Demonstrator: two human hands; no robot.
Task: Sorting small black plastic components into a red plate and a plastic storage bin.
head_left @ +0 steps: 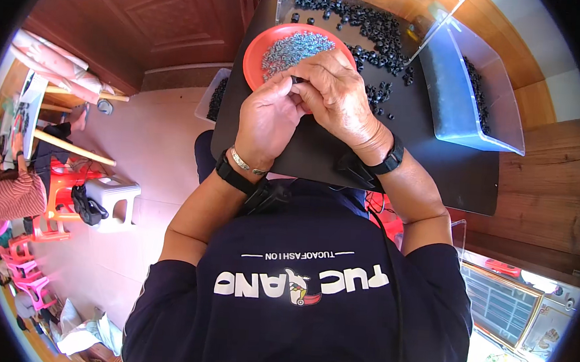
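Note:
My left hand [265, 123] and my right hand [340, 98] meet above the near edge of a red round plate [251, 64]. Between their fingertips is a small black part [297, 80], pinched from both sides; its exact shape is mostly hidden by the fingers. A heap of small silvery metal pieces, possibly screws [297, 49], fills the plate. Many small black plastic parts [381, 44] lie loose on the dark table [449, 181], beyond and to the right of the plate.
A translucent bin [450, 118] with black parts stands at the table's right. Another bin [206, 106] with black parts sits beyond the table's left edge. Farther left are a grey-white stool [117, 197], red and pink stools and a person in a striped top [15, 196].

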